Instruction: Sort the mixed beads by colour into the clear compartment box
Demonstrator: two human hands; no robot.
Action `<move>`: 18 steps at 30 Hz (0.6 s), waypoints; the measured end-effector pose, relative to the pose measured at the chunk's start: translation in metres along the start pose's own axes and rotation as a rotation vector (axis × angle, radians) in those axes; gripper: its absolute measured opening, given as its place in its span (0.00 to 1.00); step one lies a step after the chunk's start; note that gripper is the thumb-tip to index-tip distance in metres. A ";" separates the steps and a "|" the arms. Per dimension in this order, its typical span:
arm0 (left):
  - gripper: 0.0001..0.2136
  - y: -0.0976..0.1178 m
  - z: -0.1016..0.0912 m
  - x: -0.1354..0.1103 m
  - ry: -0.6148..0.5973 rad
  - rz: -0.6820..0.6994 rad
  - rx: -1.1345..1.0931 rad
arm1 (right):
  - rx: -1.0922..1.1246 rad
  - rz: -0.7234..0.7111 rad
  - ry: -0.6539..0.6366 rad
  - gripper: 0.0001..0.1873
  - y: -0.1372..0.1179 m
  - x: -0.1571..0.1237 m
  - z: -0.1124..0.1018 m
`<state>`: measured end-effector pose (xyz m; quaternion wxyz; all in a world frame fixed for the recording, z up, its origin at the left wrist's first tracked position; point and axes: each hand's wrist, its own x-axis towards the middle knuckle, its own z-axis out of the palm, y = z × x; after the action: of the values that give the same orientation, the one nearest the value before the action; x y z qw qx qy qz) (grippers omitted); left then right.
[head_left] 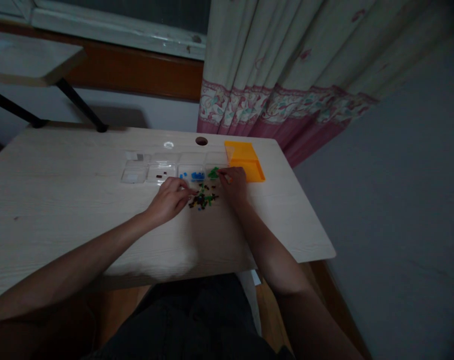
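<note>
A mixed pile of small building bricks (202,200), brown, green and a few yellow and blue, lies on the table. At its left edge is my left hand (169,201), thumb and forefinger pinched together; anything between them is too small to name. My right hand (235,186) reaches over the right end of a clear box, fingertips closed beside the green bricks (213,173). What those fingers hold, if anything, is hidden. Blue bricks (197,176) fill part of the compartment to the left. Farther left, a few dark red bricks (159,176) sit in another compartment of the clear plastic box (134,174).
An open orange case (244,150) lies behind my right hand. The pale wooden table (80,200) has a round cable hole (201,141) near its back edge. A raised shelf (31,57) on black legs stands at the back left. A curtain (272,75) hangs behind.
</note>
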<state>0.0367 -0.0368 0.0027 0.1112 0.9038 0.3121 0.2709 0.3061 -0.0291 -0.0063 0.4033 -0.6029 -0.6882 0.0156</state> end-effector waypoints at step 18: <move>0.10 -0.018 0.002 0.039 -0.149 0.171 0.053 | -0.146 0.100 0.017 0.15 0.003 0.000 0.003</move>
<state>0.0548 0.0018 0.0104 0.0868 0.9474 0.2318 0.2031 0.3072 -0.0273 -0.0100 0.3627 -0.6646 -0.6530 -0.0194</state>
